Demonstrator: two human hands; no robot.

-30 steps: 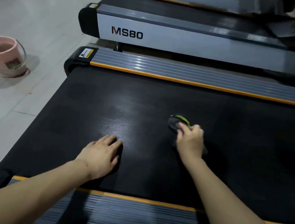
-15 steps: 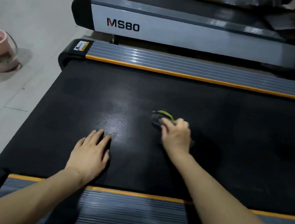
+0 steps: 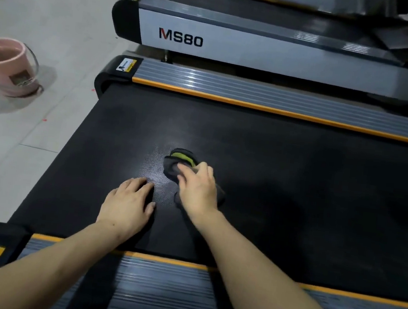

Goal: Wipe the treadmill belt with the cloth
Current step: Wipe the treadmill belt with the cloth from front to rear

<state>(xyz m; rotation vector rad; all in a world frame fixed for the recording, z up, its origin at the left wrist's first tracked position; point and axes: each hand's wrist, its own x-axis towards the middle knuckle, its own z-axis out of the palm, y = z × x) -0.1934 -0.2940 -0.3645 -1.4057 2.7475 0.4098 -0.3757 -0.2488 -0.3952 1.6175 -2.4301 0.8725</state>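
Gym or fitness-equipment showroom, indoors. Several treadmills are set side by side in a close row: a black treadmill belt (image 3: 283, 189) flanked by grey ribbed side rails (image 3: 281, 99) edged in orange, a second machine (image 3: 262, 51) marked "MS80" just beyond, a third partly seen behind. Pale tiled floor (image 3: 34, 18). A pink bucket (image 3: 8, 66) is stood on the tiles.

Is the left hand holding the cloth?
No, the left hand rests flat on the treadmill belt, while the right hand holds the cloth.
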